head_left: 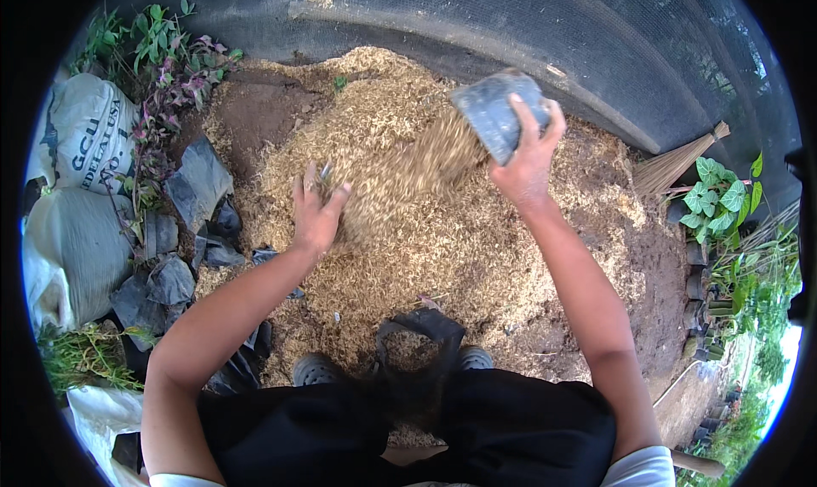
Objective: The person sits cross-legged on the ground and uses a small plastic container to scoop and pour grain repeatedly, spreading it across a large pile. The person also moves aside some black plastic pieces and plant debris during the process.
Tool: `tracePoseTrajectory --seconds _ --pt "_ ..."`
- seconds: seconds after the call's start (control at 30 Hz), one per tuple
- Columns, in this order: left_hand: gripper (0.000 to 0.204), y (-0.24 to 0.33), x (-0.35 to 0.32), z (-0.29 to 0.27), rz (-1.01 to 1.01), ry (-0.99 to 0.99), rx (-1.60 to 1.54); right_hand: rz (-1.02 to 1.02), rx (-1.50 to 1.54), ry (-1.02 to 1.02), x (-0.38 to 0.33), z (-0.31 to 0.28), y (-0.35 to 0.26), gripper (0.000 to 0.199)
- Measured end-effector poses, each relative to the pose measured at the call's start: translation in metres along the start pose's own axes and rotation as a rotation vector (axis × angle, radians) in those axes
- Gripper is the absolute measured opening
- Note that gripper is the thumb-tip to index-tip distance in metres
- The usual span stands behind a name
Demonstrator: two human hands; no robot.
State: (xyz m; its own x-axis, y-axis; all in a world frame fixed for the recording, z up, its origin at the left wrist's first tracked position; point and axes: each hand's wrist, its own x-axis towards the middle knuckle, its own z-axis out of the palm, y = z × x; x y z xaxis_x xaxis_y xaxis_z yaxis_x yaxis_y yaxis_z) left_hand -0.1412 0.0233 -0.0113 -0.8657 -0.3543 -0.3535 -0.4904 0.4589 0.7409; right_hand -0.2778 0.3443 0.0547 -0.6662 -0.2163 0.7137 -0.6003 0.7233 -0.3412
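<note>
Black plastic pot (498,112), tipped on its side, is clasped in the right hand (528,163), fingers wrapped over its wall, above the heap. Husk-like mulch (425,159) spills from its mouth down and left toward the left hand (315,214), which is spread open, holding nothing, over the sawdust pile (477,257). Black bags (196,180) and white sacks (85,129) lie to the left.

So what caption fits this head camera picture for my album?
Right hand tips a grey container, spilling husks past the open left hand onto a heap.
</note>
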Motion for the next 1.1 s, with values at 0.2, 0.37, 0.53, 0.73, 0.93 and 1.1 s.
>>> tracePoseTrajectory --seconds 0.2,0.37,0.53,0.73,0.93,1.1 --pt "0.12 -0.051 -0.05 0.01 -0.189 -0.145 0.256 0.406 -0.327 -0.15 -0.061 -0.048 0.081 0.11" --pt "0.138 -0.08 -0.085 0.001 -0.675 -0.24 -0.149 0.929 -0.493 -0.328 -0.181 -0.1 0.088 0.108" --pt "0.146 -0.078 -0.078 0.002 -0.842 -0.222 -0.578 1.426 -0.351 -0.136 -0.24 -0.08 0.036 0.117" --pt "0.112 -0.065 -0.067 0.035 -0.801 -0.339 -0.695 1.719 -0.199 -0.068 -0.21 -0.044 -0.016 0.106" --pt "0.113 -0.029 -0.079 0.034 -0.722 -0.38 -0.867 1.943 0.278 0.118 -0.179 -0.039 -0.038 0.097" --pt "0.101 0.034 -0.063 0.046 -0.77 -0.107 -0.848 1.783 0.664 -0.059 -0.117 -0.027 -0.059 0.1"
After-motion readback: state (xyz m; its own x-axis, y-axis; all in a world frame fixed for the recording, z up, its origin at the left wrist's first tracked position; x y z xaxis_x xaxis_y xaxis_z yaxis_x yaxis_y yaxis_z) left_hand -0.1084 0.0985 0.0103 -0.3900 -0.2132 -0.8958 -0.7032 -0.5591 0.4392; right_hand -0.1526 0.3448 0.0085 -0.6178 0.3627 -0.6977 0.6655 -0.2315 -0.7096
